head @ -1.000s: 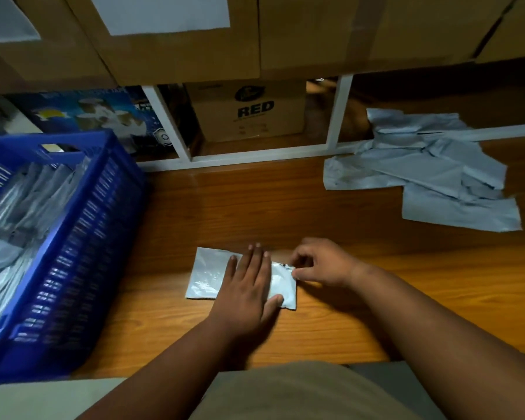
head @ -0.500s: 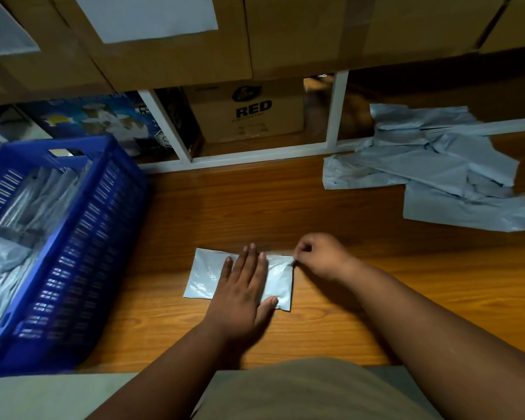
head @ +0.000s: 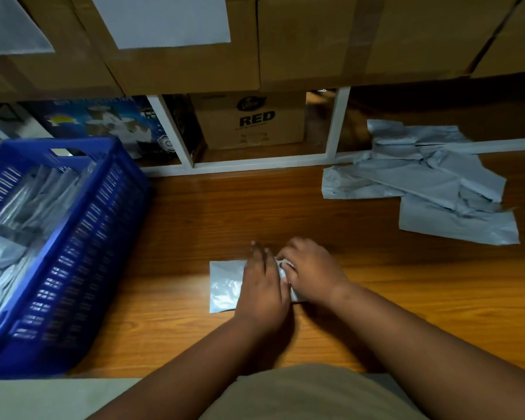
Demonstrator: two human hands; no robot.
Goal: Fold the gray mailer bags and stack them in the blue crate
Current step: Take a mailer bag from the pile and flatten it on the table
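Now the right hand point(head: 312, 269) has slid leftward over the right end of the bag point(head: 226, 284), where half a second ago it only pinched the top right corner from beside it. Its fingers are curled round the bag's right edge and grip it, and a crumpled bit of gray shows between the two hands; whether that edge is already lifted into a fold is hard to tell, since the hands hide it. The left hand point(head: 262, 286) lies flat on the middle of the bag with straight fingers, pressing it to the table point(head: 406, 298), much as before, though the two hands now touch where earlier they were apart. Only the bag's left part shows, lying on the wood near the table's front edge. The crate point(head: 82, 253) stands at the left, holding earlier bags. The pile point(head: 422, 183) of unfolded bags lies at the far right, well apart from the hands, as it did before.
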